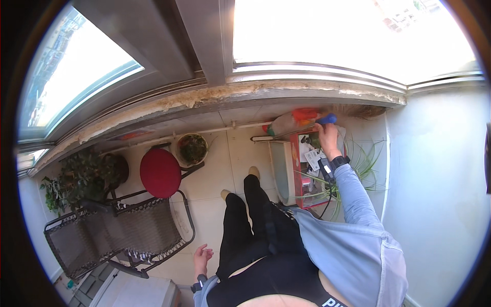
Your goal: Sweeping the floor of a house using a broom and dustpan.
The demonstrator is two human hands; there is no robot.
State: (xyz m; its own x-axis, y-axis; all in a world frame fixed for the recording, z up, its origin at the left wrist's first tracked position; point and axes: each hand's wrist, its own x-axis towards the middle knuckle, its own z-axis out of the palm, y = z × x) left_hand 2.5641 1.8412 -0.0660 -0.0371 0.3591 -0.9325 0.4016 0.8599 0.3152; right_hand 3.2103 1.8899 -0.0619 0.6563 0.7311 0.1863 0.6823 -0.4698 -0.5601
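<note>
The right hand point(329, 139) meets one blue object point(326, 119) at the far end of one red box point(294, 171); whether it grasps is unclear. The left hand's point(203, 259) grip is released, near one chair point(143, 231).

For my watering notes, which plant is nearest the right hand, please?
The green plant with long, thin leaves; the bushy green plant and round-potted plant stand farther from the right hand.

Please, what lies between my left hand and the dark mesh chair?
In the head view, only bare tiled floor shows between your left hand and the dark mesh chair.
</note>
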